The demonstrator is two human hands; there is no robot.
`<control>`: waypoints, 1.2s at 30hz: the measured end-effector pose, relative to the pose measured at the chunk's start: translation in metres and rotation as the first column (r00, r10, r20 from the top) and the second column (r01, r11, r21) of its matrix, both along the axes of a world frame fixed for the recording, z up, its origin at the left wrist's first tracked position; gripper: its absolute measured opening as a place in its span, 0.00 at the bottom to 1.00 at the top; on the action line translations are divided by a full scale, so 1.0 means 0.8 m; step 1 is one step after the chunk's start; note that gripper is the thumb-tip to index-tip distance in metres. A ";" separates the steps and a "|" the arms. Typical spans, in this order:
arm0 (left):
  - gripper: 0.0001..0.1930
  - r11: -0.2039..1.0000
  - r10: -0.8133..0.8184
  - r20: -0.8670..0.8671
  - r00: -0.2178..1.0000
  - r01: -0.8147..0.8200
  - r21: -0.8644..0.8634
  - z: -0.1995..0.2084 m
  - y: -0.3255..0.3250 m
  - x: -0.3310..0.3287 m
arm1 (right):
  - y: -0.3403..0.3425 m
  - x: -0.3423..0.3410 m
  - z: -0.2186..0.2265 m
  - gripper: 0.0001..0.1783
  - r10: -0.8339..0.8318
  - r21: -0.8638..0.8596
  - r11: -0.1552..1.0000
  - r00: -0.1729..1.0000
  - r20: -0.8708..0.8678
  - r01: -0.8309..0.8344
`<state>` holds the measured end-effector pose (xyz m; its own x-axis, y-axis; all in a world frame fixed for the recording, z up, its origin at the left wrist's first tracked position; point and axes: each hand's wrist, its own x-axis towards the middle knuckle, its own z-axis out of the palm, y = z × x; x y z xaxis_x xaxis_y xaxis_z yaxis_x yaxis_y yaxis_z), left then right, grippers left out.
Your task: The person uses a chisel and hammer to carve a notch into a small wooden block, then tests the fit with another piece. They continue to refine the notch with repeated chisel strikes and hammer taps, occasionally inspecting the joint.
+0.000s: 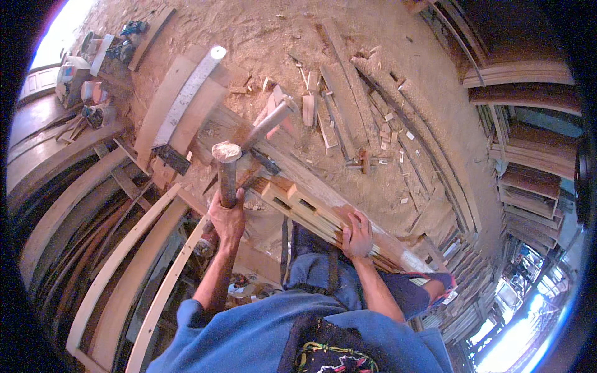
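My left hand (227,217) is closed around the lower part of a round wooden stick (228,177) with a pale, frayed top end. My right hand (357,235) lies with fingers apart across several pale wooden strips (323,219) placed side by side. Dark rectangular mortises show near the far end of these strips. They rest along a long beam (329,196) that runs from far left to near right, beside my legs. A second round wooden piece (268,124) slants up beyond the left hand. Close by, a dark, narrow object (266,160) lies against the beam.
Sawdust and offcuts (385,130) cover the ground ahead. Curved wooden frames (124,267) stand at my left. A white-speckled post (189,93) lies at the far left, near power tools (130,37). Stacked boards (528,149) line the right side.
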<state>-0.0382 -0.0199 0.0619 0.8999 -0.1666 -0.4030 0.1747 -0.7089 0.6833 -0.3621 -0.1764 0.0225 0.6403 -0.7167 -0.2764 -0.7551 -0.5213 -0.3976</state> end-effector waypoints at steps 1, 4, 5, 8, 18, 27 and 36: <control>0.16 0.998 0.018 -0.027 0.999 -0.016 0.055 -0.005 0.011 0.008 | 0.000 0.002 0.001 0.30 0.004 0.006 1.000 1.000 -0.018 -0.004; 0.18 0.996 -0.048 0.105 0.993 0.039 0.082 -0.022 0.050 0.024 | 0.001 0.007 0.006 0.29 0.017 0.029 0.999 1.000 -0.012 -0.017; 0.19 0.994 -0.092 0.180 0.979 0.081 0.073 -0.027 0.063 0.027 | 0.002 0.008 0.007 0.29 0.004 0.023 1.000 1.000 -0.006 -0.004; 0.24 0.970 -0.192 -0.083 0.978 0.202 0.134 -0.040 0.104 0.028 | 0.004 0.009 0.005 0.27 0.047 -0.016 0.999 0.999 0.013 -0.047; 0.23 0.812 -0.458 0.042 0.888 0.398 0.428 -0.053 0.125 0.013 | 0.011 -0.011 -0.013 0.23 0.054 -0.060 0.997 0.998 0.014 -0.053; 0.18 0.867 -0.406 0.141 0.903 0.332 0.372 -0.007 0.142 -0.019 | 0.009 -0.027 -0.033 0.27 0.076 -0.093 0.993 0.993 0.085 -0.069; 0.16 0.976 -0.208 0.067 0.976 0.202 0.080 0.100 0.117 -0.092 | -0.002 -0.008 0.013 0.32 -0.052 0.055 0.998 0.983 0.174 0.043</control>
<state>-0.1117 0.0734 0.1422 0.8775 -0.3233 -0.3543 -0.0286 -0.7726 0.6342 -0.3686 -0.1777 0.0325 0.6473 -0.7356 -0.1999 -0.6952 -0.4621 -0.5506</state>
